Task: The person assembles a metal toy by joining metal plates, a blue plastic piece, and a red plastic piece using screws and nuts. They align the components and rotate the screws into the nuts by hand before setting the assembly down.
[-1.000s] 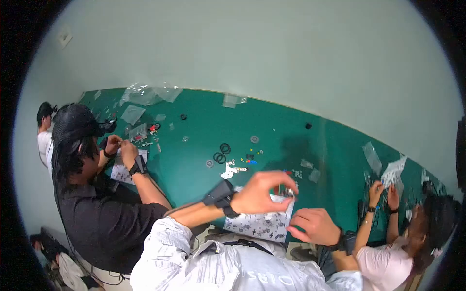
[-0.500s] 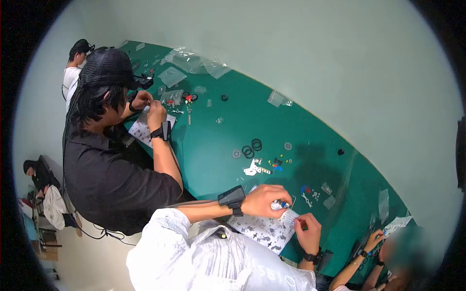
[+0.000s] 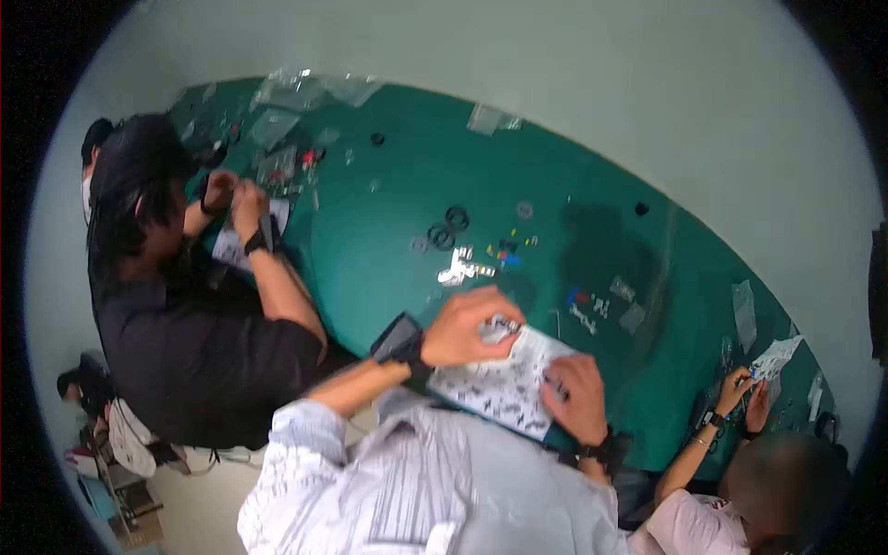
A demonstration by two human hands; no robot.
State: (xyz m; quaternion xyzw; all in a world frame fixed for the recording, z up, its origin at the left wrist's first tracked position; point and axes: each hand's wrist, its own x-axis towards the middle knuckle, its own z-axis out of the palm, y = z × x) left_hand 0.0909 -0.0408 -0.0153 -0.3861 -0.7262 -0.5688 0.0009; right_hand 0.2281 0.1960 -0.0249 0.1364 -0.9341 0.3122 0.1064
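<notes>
My left hand [image 3: 474, 328] is closed around a small white and dark assembly [image 3: 502, 324], partly hidden by the fingers, above a printed sheet [image 3: 490, 384]. To the right, my right hand [image 3: 575, 398] is at the sheet's right edge, fingers bent together around something dark and too blurred to name. White connector pieces [image 3: 462, 268] lie beyond my left hand, with black rings [image 3: 449, 228] and small blue, yellow and black pieces [image 3: 509, 252] around them. Blue and red pieces [image 3: 577, 296] and small grey ones [image 3: 601, 306] lie beyond my right hand.
At the left, a co-worker in black [image 3: 203, 351] handles small parts over another sheet. A person in pink [image 3: 694, 527] holds a paper [image 3: 775, 358] at the lower right. Plastic bags [image 3: 493, 117] lie along the green table's [image 3: 370, 203] far edge.
The view has shifted, so the table items appear farther left and higher. My left hand has turned and lies nearer the sheet's top. The person in pink shows more fully.
</notes>
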